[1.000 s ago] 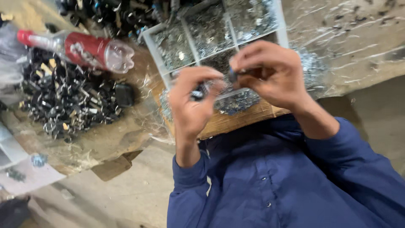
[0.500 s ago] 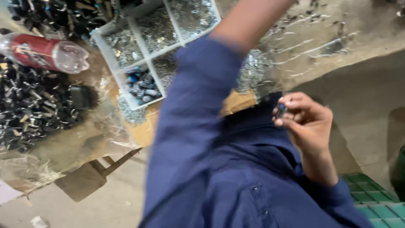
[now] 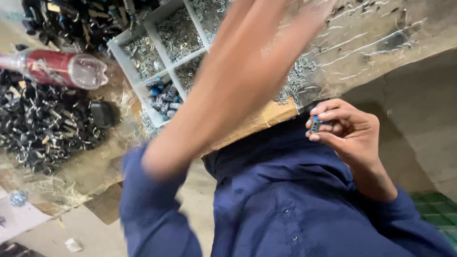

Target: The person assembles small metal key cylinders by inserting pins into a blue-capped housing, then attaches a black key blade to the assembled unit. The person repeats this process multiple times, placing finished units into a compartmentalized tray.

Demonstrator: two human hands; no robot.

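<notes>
Right hand (image 3: 350,128) pinches a small grey-and-blue metal part (image 3: 315,124) between thumb and fingertips, held near the chest over the dark blue shirt (image 3: 295,200); left forearm (image 3: 238,90) — blurred — stretches over the white plastic compartment tray (image 3: 143,95) of small shiny pieces; its hand out of view, grip cannot be told; red plastic bottle (image 3: 57,69) lies beside heaped black parts (image 3: 43,123).

We're in a small parts workshop: divided tray (image 3: 143,78) of metal bits at 11 o'clock, black parts heap (image 3: 43,123) at 9, plastic-covered bench (image 3: 381,33) at 1.
</notes>
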